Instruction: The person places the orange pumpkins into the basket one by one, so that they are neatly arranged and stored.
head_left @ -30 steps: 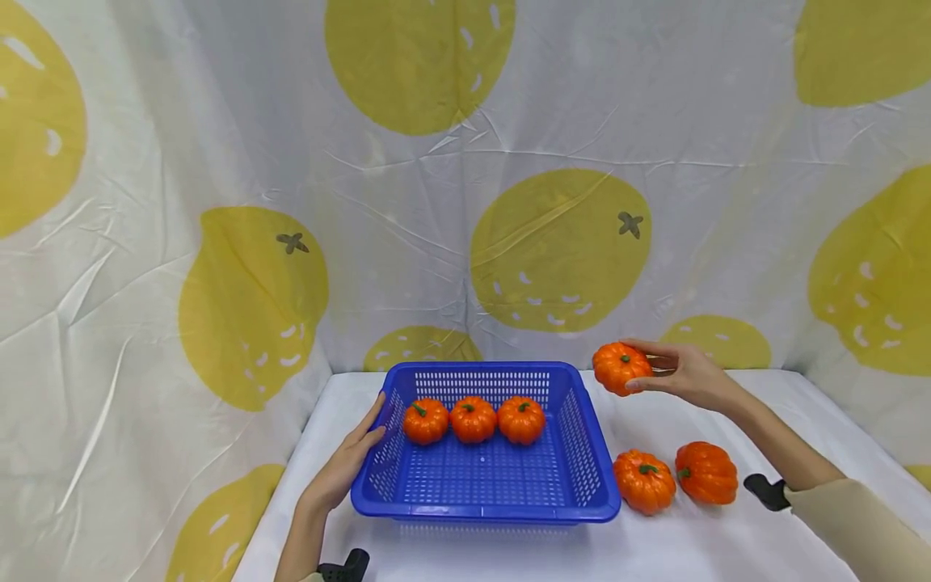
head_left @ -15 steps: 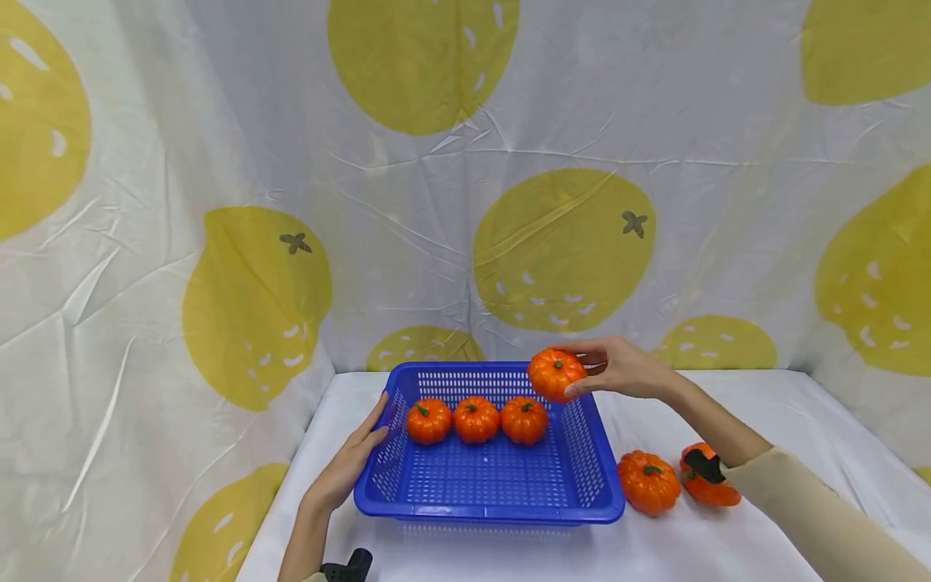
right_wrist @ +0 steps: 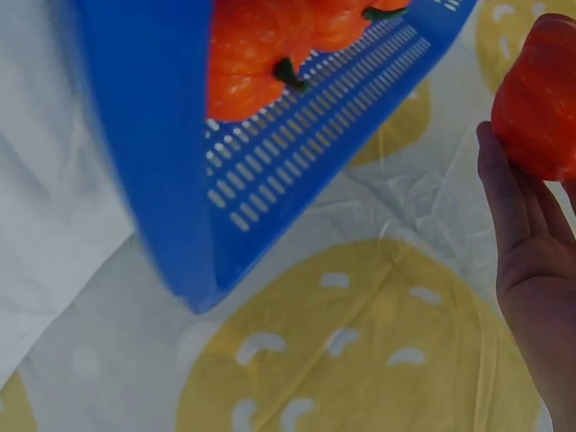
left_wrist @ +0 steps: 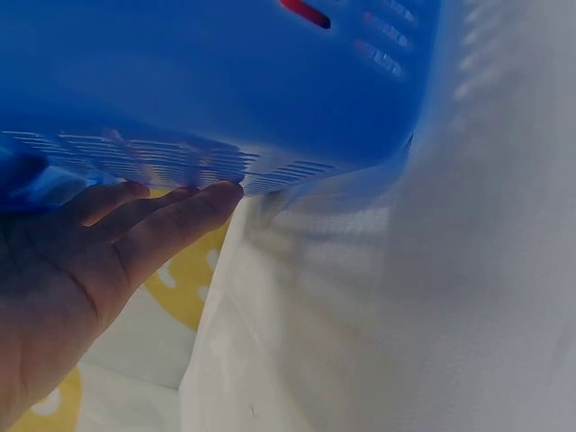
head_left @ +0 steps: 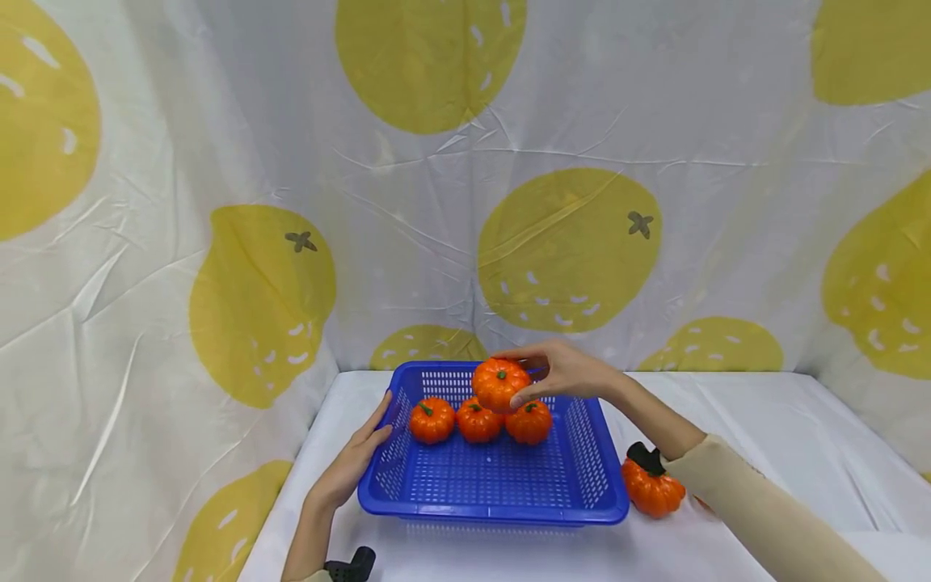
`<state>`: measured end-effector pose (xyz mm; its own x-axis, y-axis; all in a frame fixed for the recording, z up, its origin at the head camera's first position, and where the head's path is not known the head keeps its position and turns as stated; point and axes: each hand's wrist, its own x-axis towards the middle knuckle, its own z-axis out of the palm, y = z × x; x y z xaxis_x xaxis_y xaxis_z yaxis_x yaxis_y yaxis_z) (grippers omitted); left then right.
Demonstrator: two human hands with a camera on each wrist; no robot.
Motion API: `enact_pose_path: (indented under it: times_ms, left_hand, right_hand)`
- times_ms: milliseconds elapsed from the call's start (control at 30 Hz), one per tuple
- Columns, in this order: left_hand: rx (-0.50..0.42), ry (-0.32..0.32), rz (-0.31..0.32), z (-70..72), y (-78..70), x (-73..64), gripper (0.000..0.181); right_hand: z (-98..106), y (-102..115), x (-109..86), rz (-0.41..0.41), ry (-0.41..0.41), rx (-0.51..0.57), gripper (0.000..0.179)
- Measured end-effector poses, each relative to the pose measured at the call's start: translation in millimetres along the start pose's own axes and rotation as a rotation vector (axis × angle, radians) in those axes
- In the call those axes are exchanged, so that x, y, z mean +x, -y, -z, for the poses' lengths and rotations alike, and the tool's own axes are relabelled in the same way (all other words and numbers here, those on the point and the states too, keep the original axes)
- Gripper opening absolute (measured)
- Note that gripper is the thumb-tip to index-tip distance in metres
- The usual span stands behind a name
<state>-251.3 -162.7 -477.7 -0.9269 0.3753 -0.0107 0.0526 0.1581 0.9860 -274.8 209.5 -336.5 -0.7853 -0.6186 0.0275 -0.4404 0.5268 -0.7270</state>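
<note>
Forearm (head_left: 658, 422) slanting leftward, right grip (head_left: 563, 372) holds pumpkin (head_left: 498, 385) above basket (head_left: 494, 512).

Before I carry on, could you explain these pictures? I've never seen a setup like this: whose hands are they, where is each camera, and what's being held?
There's no machine: these are a person's bare hands. The wide picture comes from a camera worn on the head, looking forward and down. The two close ones come from cameras on each wrist, watching that hand.

The left hand touches the left side of a blue basket. The right hand holds an orange pumpkin off the table. Three more pumpkins sit in a row in the basket. To its right, another pumpkin lies on the white table; a sliver of orange by the right sleeve is too hidden to tell.
</note>
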Motion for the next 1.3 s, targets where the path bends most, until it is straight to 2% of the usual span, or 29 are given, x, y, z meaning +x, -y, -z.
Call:
enact_pose_path:
  times_ms: [267,500,833,1000,1300]
  left_hand:
    - [0.006,-0.003,0.004,-2.9,-0.4,1.6,0.059]
    - [0.001,-0.002,0.003,-7.6,-2.6,5.2,0.058]
    - [-0.001,0.004,-0.003,-11.9,-5.0,7.4,0.059]
    - [0.003,0.007,0.004,-12.5,-4.6,6.9,0.059]
    - [-0.003,0.011,0.009,-12.3,-5.1,7.0,0.059]
  right_hand:
    - [-27.3,9.2,27.0,0.073,0.065,-0.051,0.071]
    - [-48.7,7.2,39.9,0.068,0.140,-0.046,0.071]
    - [-73.3,-3.6,47.0,0.052,0.226,-0.006,0.073]
    - [-84.1,-6.9,48.0,0.047,0.273,-0.022,0.070]
    - [-99.9,-14.1,51.8,0.110,0.333,-0.044,0.070]
